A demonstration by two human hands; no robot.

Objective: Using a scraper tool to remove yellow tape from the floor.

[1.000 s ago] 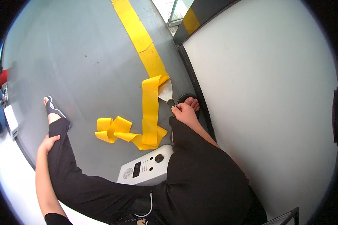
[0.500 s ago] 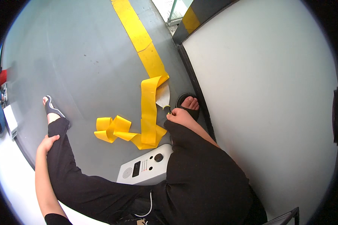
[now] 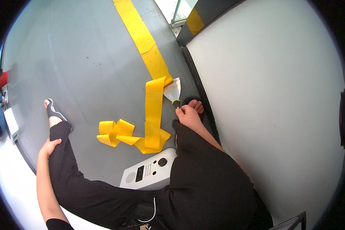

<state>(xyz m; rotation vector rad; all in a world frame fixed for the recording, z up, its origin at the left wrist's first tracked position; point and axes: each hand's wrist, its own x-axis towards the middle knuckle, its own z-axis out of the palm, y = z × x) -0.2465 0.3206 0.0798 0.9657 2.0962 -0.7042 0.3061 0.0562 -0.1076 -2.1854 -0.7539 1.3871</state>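
Yellow tape (image 3: 154, 115), a glossy flat strip, lies half lifted from the smooth grey floor (image 3: 84, 57), its loose end crumpled. Right hand (image 3: 188, 117) grips a scraper (image 3: 173, 91), metal blade at the peel line; pushing further forward seems next. Left hand (image 3: 49, 147) rests open on the knee.

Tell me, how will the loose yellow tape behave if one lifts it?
The loose yellow tape is probably floppy, since it lies folded in curls. It looks thin, so likely light. It may cling to itself, having peeled off the floor.
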